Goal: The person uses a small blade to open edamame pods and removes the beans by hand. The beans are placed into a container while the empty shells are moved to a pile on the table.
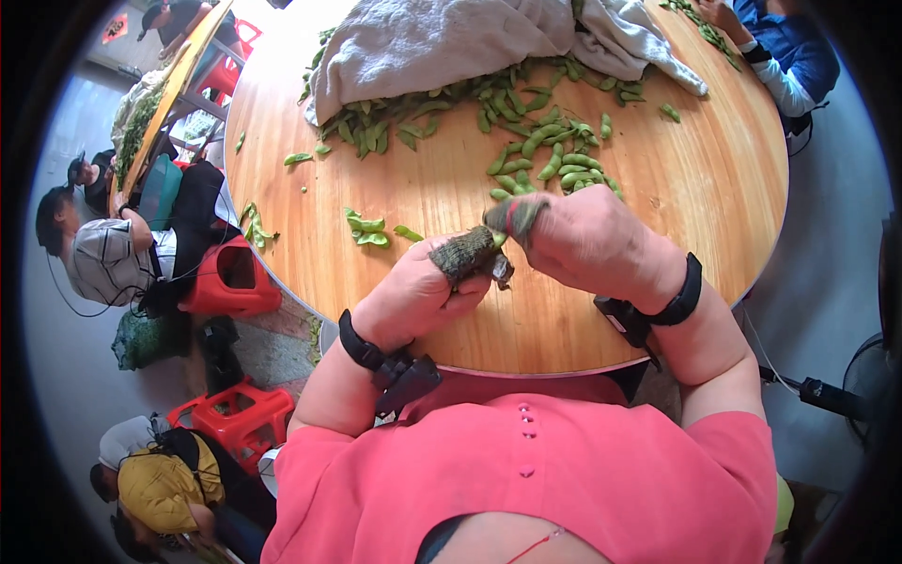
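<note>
left hand [413, 293] curls round a pod [499, 241] above the tabletop [413, 183], right hand [597, 242] closed beside it; likely light, tender: pinch its ends.

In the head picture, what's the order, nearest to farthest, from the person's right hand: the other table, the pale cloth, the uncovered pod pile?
From the right hand:
1. Uncovered pod pile: just beyond the hand.
2. Pale cloth: farther up the round table.
3. Other table: far off, upper left.
</note>
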`<state>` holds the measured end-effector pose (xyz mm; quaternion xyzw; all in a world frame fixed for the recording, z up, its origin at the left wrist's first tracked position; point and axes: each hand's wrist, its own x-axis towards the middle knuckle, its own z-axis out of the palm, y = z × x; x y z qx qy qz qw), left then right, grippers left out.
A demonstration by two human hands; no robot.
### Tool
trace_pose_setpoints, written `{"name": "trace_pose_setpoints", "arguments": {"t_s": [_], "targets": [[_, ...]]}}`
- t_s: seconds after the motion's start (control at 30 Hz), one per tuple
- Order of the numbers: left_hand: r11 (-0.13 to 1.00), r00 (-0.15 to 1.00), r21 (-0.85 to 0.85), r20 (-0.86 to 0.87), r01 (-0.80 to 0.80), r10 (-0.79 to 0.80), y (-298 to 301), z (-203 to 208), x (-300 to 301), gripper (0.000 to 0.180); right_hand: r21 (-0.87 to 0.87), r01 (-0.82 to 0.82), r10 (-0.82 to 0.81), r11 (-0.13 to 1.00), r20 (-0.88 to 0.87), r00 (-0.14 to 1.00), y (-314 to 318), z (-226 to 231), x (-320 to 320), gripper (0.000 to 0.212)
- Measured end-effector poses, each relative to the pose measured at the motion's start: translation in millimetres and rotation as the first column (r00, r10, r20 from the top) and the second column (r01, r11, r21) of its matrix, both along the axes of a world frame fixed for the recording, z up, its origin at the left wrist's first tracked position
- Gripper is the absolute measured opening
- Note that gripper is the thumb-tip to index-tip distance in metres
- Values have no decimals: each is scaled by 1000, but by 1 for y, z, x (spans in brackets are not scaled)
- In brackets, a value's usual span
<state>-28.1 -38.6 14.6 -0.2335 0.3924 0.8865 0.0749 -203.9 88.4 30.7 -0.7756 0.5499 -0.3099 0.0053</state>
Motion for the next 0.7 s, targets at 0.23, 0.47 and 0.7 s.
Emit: {"name": "trace_pose_setpoints", "arguments": {"t_s": [0.23, 0.47, 0.7], "targets": [[986, 979, -84, -156, -145, 130, 10, -4, -4, 15, 533, -31, -420, 845, 698, 580, -2, 2, -9, 11], [633, 963, -746, -270, -206, -5, 10, -20, -7, 9, 529, -328, -453, 783, 846, 282, -2, 1, -4, 11], [262, 962, -937, -259, -229, -85, 12, -18, -4, 7, 555, -357, -426, 752, 821, 379, -2, 2, -3, 8]]}}
